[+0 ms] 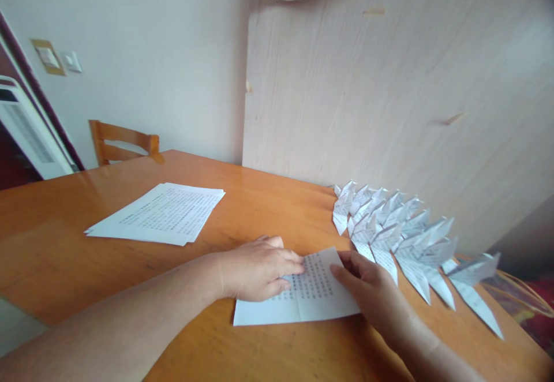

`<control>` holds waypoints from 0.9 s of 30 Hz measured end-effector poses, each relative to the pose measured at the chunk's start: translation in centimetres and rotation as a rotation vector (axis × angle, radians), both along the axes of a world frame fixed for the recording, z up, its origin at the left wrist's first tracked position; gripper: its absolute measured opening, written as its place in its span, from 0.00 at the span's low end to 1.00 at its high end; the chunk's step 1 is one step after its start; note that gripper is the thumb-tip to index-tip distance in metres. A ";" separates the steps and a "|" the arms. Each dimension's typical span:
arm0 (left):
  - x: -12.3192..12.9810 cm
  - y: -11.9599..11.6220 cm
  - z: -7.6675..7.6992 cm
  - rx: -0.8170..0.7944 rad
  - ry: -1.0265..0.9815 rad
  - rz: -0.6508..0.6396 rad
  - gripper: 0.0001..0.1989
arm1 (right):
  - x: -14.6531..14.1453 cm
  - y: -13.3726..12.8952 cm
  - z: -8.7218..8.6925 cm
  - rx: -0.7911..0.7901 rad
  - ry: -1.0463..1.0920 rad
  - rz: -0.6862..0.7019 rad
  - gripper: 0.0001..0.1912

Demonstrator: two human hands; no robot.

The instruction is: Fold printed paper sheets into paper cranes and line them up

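A sheet of printed paper (315, 295) lies on the wooden table in front of me, with a crease running down it. My left hand (262, 269) rests flat on its left part, fingers stretched out and pointing right. At the sheet's right edge, my right hand (367, 281) pinches the paper with the thumb on top; the fingertips beneath are partly hidden. Just beyond that hand stand several folded paper figures (389, 220), made of similar printed paper and set in rows.
A stack of printed sheets (160, 212) lies on the left of the table (259, 197). Behind the table's far edge are a wooden chair (125, 139) and a pale wood panel (346, 99). Cords (519, 289) show beyond the right edge.
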State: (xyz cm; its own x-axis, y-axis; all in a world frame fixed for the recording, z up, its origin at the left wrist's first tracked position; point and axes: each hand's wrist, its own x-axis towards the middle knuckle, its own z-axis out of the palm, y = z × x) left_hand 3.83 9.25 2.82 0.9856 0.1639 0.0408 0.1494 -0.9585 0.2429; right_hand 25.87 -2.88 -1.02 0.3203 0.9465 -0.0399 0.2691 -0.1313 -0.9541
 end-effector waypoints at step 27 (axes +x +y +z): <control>0.4 0.8 -0.5 -0.145 -0.070 0.144 0.24 | -2.4 -3.1 1.2 0.382 -1.174 0.317 0.20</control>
